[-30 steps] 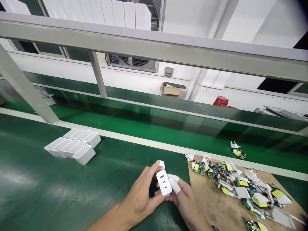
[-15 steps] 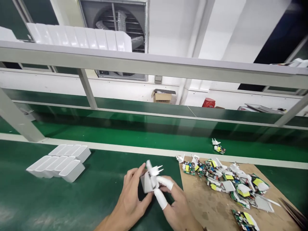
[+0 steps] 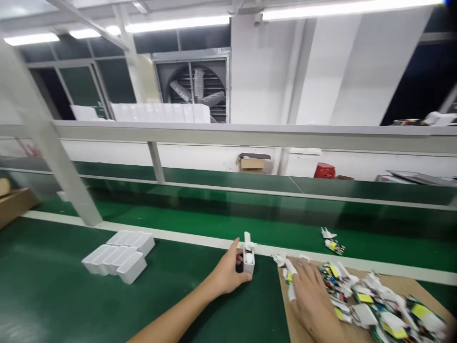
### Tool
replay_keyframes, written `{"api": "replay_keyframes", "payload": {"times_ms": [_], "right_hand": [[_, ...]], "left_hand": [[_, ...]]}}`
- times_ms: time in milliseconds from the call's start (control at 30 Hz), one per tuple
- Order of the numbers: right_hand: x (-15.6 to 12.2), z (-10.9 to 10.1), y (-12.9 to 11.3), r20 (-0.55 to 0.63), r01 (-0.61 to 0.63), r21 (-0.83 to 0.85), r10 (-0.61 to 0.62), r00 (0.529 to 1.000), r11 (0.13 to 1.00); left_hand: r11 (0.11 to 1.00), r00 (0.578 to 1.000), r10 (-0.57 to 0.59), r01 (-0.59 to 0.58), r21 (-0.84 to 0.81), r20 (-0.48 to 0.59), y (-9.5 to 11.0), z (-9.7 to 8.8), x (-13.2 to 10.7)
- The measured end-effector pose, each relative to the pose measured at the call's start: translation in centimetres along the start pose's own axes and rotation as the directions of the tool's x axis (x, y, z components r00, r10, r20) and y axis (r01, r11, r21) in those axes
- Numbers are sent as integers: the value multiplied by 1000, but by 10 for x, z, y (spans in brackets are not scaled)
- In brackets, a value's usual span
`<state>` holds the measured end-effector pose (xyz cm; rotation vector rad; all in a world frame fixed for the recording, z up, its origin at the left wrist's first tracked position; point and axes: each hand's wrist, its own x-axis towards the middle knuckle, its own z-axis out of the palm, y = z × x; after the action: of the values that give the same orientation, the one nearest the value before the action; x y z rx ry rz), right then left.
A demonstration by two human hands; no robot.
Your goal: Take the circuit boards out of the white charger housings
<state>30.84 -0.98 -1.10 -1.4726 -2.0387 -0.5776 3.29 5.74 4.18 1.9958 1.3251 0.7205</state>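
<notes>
My left hand (image 3: 232,269) grips a small white plastic charger housing (image 3: 249,269) that stands upright on the green bench, thumb at its near side and fingers at its left. A white plug piece (image 3: 247,240) sticks up out of its top. My right hand (image 3: 312,300), with white finger covers on its thumb and index finger, is at the left end of the pile of circuit boards (image 3: 364,297). Thumb and index finger close about a small circuit board (image 3: 288,277) with a yellow patch; the hand partly hides it. A white plug piece (image 3: 277,259) lies beside it.
Several white empty housings (image 3: 119,255) stand in rows on the left of the bench. The boards lie on brown cardboard (image 3: 285,305). Beyond the pale bench edge (image 3: 200,243), another board (image 3: 334,246) and plug piece (image 3: 327,233) lie on the green belt. A shelf rail (image 3: 250,136) crosses above.
My right hand has left the housing and moved right to the boards. My left hand has moved up and right with the housing, which is now upright on the bench. The view has tilted up.
</notes>
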Motion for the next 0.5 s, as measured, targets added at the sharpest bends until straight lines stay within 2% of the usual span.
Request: {"api": "replay_keyframes", "payload": {"times_ms": [67,100,200,267,367,400,433,500], "right_hand": [[-2,2,5,-33,134,-35,-136,990,990],[-2,3,6,-54,160,-27,-162,985,987],[-1,1,-10,-52,93,52,-90,995,994],[1,-6,-30,-26,58,64,-56,998,996],[7,-20,-57,-11,42,51,-42,999,998],[10,-24,-62,-2,17,77,-17,1000,997],[12,-28,-64,11,-9,119,8,1000,993],[17,-36,-63,71,-44,213,29,997,976]], "left_hand": [[998,999,-4,7,68,-53,-5,-8,-15],[994,996,4,6,111,-91,-8,-17,-24],[963,968,49,20,269,-246,-22,-58,-55],[927,926,65,81,365,-372,-36,-94,-77],[857,838,63,233,460,-542,-65,-144,-105],[737,800,92,346,581,-593,-76,-157,-113],[606,796,107,423,674,-596,-87,-167,-120],[443,820,109,467,765,-563,-103,-179,-127]]}}
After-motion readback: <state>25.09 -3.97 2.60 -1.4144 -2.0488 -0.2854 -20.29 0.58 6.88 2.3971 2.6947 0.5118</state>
